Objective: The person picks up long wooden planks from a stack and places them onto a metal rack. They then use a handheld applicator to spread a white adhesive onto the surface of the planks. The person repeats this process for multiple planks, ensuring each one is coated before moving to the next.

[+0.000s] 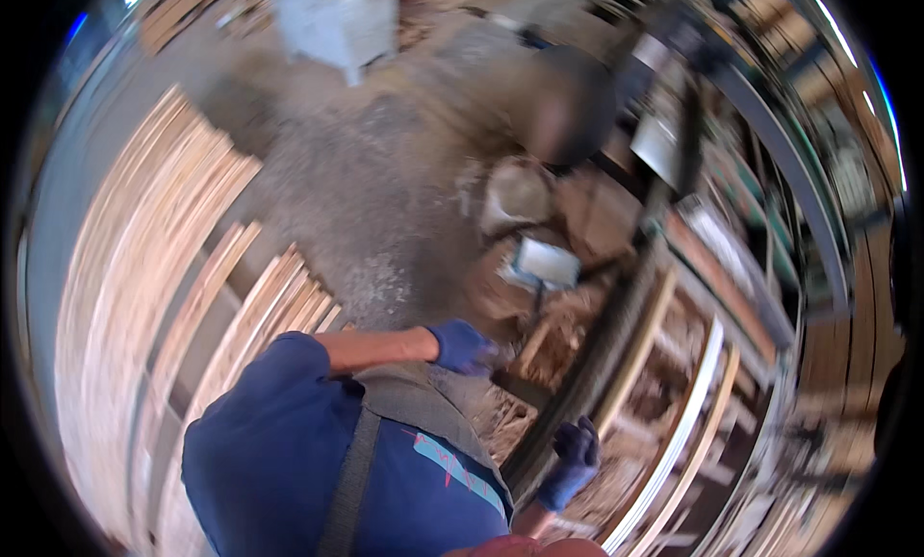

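The pale wooden strip [635,353] lies just to the right of the dark beam [589,350], running nearly parallel to it. The right hand [575,451], in a dark blue glove, is by the near part of the beam, close to the strip's near end; its fingers are partly curled, and I cannot tell whether they touch or grip anything. The left hand [467,350], also in a blue glove, is to the left of the beam, its fingers too blurred to tell whether they are spread or holding something. Farther right of the beam, a white strip [681,424] and a yellowish strip [701,451] run side by side, with brown debris around them. Left of the beam's far part are a pale rectangular pan [546,263] and, beyond it, a whitish container [520,196]. Well left of the beam lie long boards [135,297].
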`<state>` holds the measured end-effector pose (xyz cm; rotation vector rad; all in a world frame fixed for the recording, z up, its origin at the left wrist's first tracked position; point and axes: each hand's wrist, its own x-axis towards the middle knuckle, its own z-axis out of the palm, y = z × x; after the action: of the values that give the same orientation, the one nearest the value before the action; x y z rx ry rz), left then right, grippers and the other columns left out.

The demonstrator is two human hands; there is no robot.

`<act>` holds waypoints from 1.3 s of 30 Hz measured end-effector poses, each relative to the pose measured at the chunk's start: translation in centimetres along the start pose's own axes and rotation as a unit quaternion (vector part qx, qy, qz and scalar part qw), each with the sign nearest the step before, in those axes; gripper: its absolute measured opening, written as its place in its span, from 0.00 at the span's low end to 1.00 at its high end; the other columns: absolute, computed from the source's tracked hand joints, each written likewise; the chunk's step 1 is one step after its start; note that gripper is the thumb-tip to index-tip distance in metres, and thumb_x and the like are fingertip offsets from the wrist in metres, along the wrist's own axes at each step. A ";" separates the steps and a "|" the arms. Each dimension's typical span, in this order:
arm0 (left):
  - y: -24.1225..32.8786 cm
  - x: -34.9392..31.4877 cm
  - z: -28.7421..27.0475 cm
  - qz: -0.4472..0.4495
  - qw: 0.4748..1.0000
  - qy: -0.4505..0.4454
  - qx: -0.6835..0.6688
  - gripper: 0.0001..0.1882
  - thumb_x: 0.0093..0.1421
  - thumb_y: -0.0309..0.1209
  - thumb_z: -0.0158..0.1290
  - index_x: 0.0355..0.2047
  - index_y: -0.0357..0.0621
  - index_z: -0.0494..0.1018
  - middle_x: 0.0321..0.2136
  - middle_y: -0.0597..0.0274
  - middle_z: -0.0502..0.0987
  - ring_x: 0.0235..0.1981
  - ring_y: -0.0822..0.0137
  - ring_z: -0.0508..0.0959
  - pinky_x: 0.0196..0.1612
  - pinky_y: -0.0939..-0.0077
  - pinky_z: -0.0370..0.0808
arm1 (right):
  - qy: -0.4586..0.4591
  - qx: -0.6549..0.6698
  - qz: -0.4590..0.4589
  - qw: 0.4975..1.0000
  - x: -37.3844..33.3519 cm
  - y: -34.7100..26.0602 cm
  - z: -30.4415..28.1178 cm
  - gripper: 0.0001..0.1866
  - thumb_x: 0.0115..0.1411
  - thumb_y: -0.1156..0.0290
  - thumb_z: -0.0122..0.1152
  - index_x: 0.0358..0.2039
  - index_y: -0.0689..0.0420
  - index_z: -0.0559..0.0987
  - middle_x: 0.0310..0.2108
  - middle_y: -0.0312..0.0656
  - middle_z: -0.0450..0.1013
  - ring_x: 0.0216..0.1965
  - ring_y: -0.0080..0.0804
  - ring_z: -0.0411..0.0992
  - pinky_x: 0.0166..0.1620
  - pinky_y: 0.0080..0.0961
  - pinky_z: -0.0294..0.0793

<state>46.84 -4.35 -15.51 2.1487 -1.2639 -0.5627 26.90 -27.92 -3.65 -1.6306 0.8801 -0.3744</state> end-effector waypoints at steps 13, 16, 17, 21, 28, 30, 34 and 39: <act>-24.9 -28.0 -10.6 -0.526 0.797 0.256 -0.151 0.27 0.61 0.55 0.48 0.46 0.44 0.76 0.42 0.47 0.80 0.45 0.43 0.79 0.49 0.52 0.74 | -0.574 -0.427 0.182 0.675 23.5 10.5 41.7 0.09 0.66 0.62 0.52 0.36 0.52 0.76 0.31 0.38 0.77 0.28 0.27 0.73 0.32 0.28 0.73; -33.8 -33.6 1.2 -0.483 0.822 0.272 -0.133 0.26 0.62 0.53 0.48 0.46 0.44 0.75 0.42 0.49 0.80 0.41 0.44 0.79 0.47 0.55 0.74 | -0.654 -0.635 -0.157 0.381 28.4 6.2 49.1 0.10 0.67 0.61 0.49 0.32 0.50 0.74 0.31 0.37 0.76 0.30 0.29 0.73 0.33 0.32 0.74; -34.4 -35.2 3.8 -0.521 0.744 0.363 -0.206 0.24 0.62 0.52 0.48 0.46 0.45 0.76 0.41 0.50 0.81 0.38 0.48 0.80 0.45 0.55 0.74 | -0.647 -0.654 -0.279 0.275 30.0 4.4 52.0 0.10 0.67 0.61 0.49 0.31 0.50 0.74 0.31 0.37 0.76 0.31 0.29 0.73 0.34 0.34 0.74; -31.4 -37.3 1.1 -0.571 0.118 0.560 -0.589 0.19 0.63 0.48 0.49 0.45 0.49 0.75 0.39 0.56 0.82 0.33 0.62 0.80 0.35 0.61 0.71 | -0.557 -0.565 -0.598 0.113 35.7 -1.1 76.7 0.13 0.67 0.62 0.48 0.26 0.51 0.75 0.30 0.38 0.76 0.34 0.34 0.73 0.34 0.40 0.71; -32.2 -36.2 2.2 -0.545 -0.010 0.516 -0.660 0.22 0.63 0.48 0.48 0.49 0.47 0.71 0.40 0.56 0.81 0.32 0.63 0.79 0.36 0.64 0.69 | -0.770 -0.170 -0.607 0.102 -15.3 -33.0 106.9 0.07 0.61 0.71 0.58 0.40 0.55 0.78 0.33 0.40 0.76 0.31 0.34 0.75 0.36 0.28 0.78; -35.7 -36.7 2.2 -0.503 -0.033 0.556 -0.661 0.21 0.63 0.48 0.48 0.48 0.47 0.73 0.38 0.57 0.82 0.31 0.65 0.79 0.35 0.67 0.70 | -0.766 -0.150 -0.620 -0.081 -23.0 -35.6 106.4 0.07 0.61 0.70 0.57 0.39 0.54 0.79 0.33 0.39 0.76 0.32 0.34 0.75 0.36 0.29 0.78; -44.2 -41.2 -5.9 -0.471 0.008 0.607 -0.640 0.22 0.65 0.48 0.49 0.50 0.44 0.73 0.39 0.55 0.82 0.32 0.64 0.80 0.34 0.68 0.75 | -0.734 -0.094 -0.606 -0.291 -30.2 -34.7 107.6 0.07 0.61 0.68 0.57 0.38 0.53 0.79 0.33 0.38 0.77 0.32 0.35 0.76 0.37 0.31 0.78; -52.7 -49.5 -16.4 -0.424 -0.036 0.695 -0.579 0.22 0.67 0.47 0.50 0.47 0.41 0.76 0.37 0.57 0.82 0.32 0.65 0.81 0.37 0.71 0.78 | -0.699 -0.078 -0.587 -0.400 -34.7 -35.4 113.3 0.08 0.60 0.67 0.55 0.37 0.51 0.80 0.33 0.36 0.77 0.33 0.36 0.77 0.38 0.32 0.78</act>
<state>67.71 64.02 -35.07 0.3367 1.5197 0.3808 91.36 77.02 7.38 0.2936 2.8020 -0.6980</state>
